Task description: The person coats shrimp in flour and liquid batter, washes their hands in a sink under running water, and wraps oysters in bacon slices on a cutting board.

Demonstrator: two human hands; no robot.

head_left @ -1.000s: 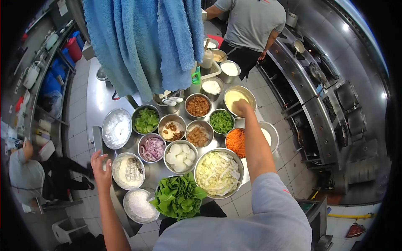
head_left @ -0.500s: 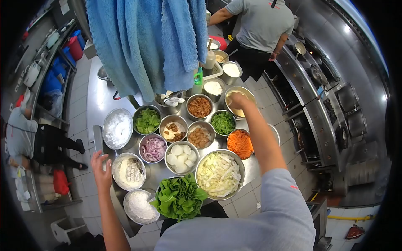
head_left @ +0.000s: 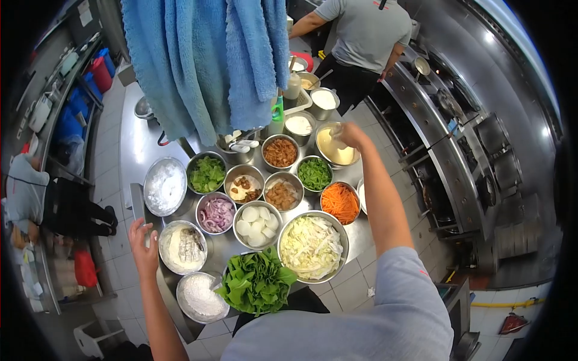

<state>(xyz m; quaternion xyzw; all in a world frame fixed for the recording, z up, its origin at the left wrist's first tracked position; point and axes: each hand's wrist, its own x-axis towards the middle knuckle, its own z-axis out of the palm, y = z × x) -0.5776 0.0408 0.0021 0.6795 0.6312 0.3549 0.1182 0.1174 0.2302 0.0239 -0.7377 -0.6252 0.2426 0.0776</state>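
The right hand (head_left: 349,136) is hanging over the bowl of pale yellow mixture (head_left: 355,156); its grip cannot be determined. This bowl is standing at the far right of the table (head_left: 136,135), beyond the shredded carrots (head_left: 340,203). The left hand (head_left: 144,245) is grasping nothing, fingers parted, just left of a powder-filled bowl (head_left: 203,260)

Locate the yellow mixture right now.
Head view, right of centre: the yellow mixture is by the right hand, above the carrots and up-right of the chopped greens.
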